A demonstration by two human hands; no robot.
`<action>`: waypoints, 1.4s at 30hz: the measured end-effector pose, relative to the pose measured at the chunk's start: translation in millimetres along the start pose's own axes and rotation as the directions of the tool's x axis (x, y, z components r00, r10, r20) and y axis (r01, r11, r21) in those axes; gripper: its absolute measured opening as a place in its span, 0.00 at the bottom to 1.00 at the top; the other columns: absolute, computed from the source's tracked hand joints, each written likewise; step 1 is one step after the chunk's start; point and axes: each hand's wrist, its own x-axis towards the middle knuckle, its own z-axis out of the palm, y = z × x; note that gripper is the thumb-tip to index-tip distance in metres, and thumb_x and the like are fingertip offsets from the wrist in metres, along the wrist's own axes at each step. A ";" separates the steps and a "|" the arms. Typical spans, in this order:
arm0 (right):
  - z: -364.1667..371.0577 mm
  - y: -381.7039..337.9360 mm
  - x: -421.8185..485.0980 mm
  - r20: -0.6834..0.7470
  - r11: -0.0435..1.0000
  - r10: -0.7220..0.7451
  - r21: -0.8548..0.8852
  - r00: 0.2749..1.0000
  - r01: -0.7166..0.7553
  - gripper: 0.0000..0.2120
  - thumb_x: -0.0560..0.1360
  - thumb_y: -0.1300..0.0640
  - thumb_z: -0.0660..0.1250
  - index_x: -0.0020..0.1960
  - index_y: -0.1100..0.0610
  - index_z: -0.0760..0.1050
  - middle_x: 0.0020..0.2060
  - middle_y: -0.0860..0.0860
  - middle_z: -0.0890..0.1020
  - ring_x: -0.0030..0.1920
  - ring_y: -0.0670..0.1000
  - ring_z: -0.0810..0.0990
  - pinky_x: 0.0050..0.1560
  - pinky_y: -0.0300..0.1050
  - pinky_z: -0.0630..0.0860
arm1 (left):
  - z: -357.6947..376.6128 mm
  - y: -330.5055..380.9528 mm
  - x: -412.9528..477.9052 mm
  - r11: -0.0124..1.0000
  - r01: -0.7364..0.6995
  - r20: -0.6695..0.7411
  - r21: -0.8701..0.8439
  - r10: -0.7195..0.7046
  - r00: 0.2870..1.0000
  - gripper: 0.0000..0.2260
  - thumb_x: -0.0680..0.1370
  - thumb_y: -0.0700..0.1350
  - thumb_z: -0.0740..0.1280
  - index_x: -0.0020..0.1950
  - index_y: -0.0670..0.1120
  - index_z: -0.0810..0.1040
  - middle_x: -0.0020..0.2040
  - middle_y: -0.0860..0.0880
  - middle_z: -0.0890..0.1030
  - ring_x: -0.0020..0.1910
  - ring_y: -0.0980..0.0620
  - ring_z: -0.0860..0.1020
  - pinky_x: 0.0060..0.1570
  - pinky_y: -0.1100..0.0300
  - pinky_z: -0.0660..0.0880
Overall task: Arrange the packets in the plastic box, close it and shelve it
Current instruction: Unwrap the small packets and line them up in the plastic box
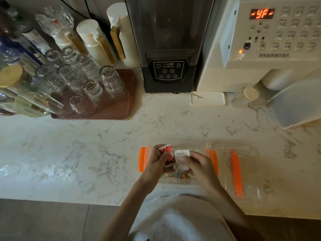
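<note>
A clear plastic box (199,145) with orange side clips stands on the marble counter near its front edge. Over the box, my left hand (154,166) grips a red and white packet (167,152). My right hand (199,165) pinches a white packet (181,158) right beside the red one. More packets (175,174) lie in the bottom of the box, partly hidden under my hands. The clear lid (246,171) with an orange strip lies flat on the counter just right of the box.
A brown tray (119,108) of upturned glasses stands at the back left beside bottles. A black machine (167,72) and a cream dispenser (260,49) line the back. A small white dish (207,99) and a lidded jar (246,95) sit before them.
</note>
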 end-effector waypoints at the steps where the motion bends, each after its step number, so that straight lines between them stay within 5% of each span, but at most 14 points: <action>1: -5.3 0.9 0.1 -0.062 1.000 -0.013 0.022 0.998 0.014 0.08 0.78 0.57 0.69 0.55 0.55 0.83 0.42 0.51 0.87 0.41 0.52 0.86 0.39 0.45 0.82 | -0.6 0.0 -0.5 0.999 0.029 0.001 -0.030 -0.029 1.000 0.09 0.84 0.41 0.57 0.64 0.46 0.70 0.56 0.37 0.79 0.51 0.42 0.84 0.49 0.46 0.83; 4: -13.9 -0.2 -3.1 -0.189 0.980 -0.201 -0.026 0.961 0.200 0.04 0.76 0.56 0.71 0.51 0.51 0.82 0.44 0.47 0.86 0.45 0.48 0.85 0.43 0.39 0.81 | -1.2 1.2 -2.4 0.992 0.085 0.036 -0.092 -0.082 0.996 0.10 0.83 0.38 0.57 0.62 0.46 0.71 0.54 0.35 0.79 0.55 0.35 0.83 0.45 0.45 0.83; 7: -9.0 -2.7 -8.8 -0.094 0.897 -0.436 -0.124 0.895 0.424 0.05 0.75 0.55 0.68 0.49 0.52 0.82 0.50 0.43 0.85 0.57 0.44 0.83 0.57 0.36 0.77 | 1.1 2.4 -1.4 0.989 0.103 0.066 -0.105 -0.097 0.993 0.11 0.81 0.37 0.57 0.61 0.46 0.72 0.53 0.37 0.78 0.52 0.36 0.82 0.44 0.48 0.81; 12: -2.1 17.6 -9.0 0.011 0.737 -0.627 -0.315 0.779 0.598 0.16 0.70 0.78 0.69 0.48 0.59 0.81 0.55 0.51 0.82 0.64 0.52 0.79 0.63 0.44 0.77 | 1.8 6.4 -0.1 0.983 0.077 0.080 -0.164 -0.065 0.995 0.13 0.80 0.36 0.55 0.58 0.47 0.75 0.50 0.42 0.78 0.46 0.47 0.81 0.42 0.50 0.81; 18: 6.4 20.5 -8.0 0.009 0.723 -0.625 -0.371 0.780 0.583 0.22 0.68 0.80 0.69 0.49 0.55 0.79 0.56 0.50 0.80 0.67 0.50 0.77 0.64 0.47 0.77 | -3.1 5.4 -2.4 0.968 0.034 0.062 -0.248 -0.020 0.998 0.14 0.80 0.36 0.55 0.57 0.49 0.76 0.47 0.44 0.81 0.44 0.46 0.81 0.40 0.52 0.79; 21: 10.2 12.7 -9.7 0.133 0.583 -0.662 -0.527 0.737 0.618 0.12 0.71 0.68 0.74 0.52 0.57 0.84 0.52 0.53 0.81 0.57 0.54 0.80 0.56 0.50 0.80 | -3.0 5.3 -3.0 0.968 0.003 0.051 -0.250 0.010 0.999 0.14 0.81 0.36 0.54 0.59 0.48 0.74 0.39 0.42 0.83 0.35 0.46 0.82 0.37 0.55 0.79; 23: 10.2 7.2 -11.3 0.181 0.540 -0.644 -0.581 0.743 0.609 0.11 0.75 0.58 0.70 0.56 0.58 0.84 0.50 0.54 0.82 0.53 0.54 0.80 0.53 0.49 0.80 | -1.1 5.5 -2.5 0.969 -0.021 0.052 -0.248 0.035 0.998 0.12 0.81 0.37 0.55 0.59 0.47 0.74 0.42 0.41 0.83 0.39 0.46 0.82 0.38 0.54 0.79; 28: 13.1 -5.4 -14.2 0.051 0.644 -0.579 -0.584 0.814 0.494 0.13 0.75 0.61 0.72 0.60 0.57 0.82 0.47 0.51 0.81 0.45 0.45 0.80 0.48 0.28 0.74 | 8.3 -1.1 -2.8 0.978 -0.063 0.006 -0.196 0.066 0.998 0.08 0.84 0.43 0.57 0.60 0.45 0.73 0.50 0.41 0.80 0.45 0.45 0.81 0.39 0.53 0.79; 33: 31.9 -16.7 -21.6 -0.038 0.762 -0.410 -0.563 0.911 0.319 0.12 0.80 0.58 0.66 0.62 0.54 0.80 0.47 0.50 0.81 0.44 0.44 0.81 0.46 0.36 0.81 | 18.1 -5.5 -7.3 0.992 -0.092 0.028 -0.084 0.094 0.995 0.16 0.81 0.57 0.60 0.62 0.48 0.71 0.49 0.44 0.79 0.46 0.50 0.81 0.43 0.58 0.79; 37: 29.1 -26.0 -21.7 0.079 0.921 -0.289 -0.250 0.954 0.300 0.16 0.81 0.62 0.62 0.64 0.46 0.77 0.48 0.40 0.82 0.45 0.39 0.83 0.43 0.29 0.78 | 12.8 -1.2 -8.7 0.995 -0.101 0.072 -0.014 0.102 0.992 0.14 0.81 0.54 0.63 0.62 0.48 0.70 0.43 0.41 0.78 0.40 0.46 0.79 0.35 0.57 0.78; 42: 13.7 -10.7 5.6 -0.049 0.820 -0.230 -0.548 0.972 0.166 0.11 0.81 0.60 0.63 0.62 0.53 0.78 0.54 0.45 0.81 0.51 0.41 0.79 0.50 0.31 0.75 | -4.7 5.9 -3.3 0.998 -0.021 0.046 -0.063 0.024 0.999 0.07 0.83 0.44 0.61 0.61 0.49 0.73 0.54 0.40 0.79 0.51 0.42 0.83 0.46 0.44 0.83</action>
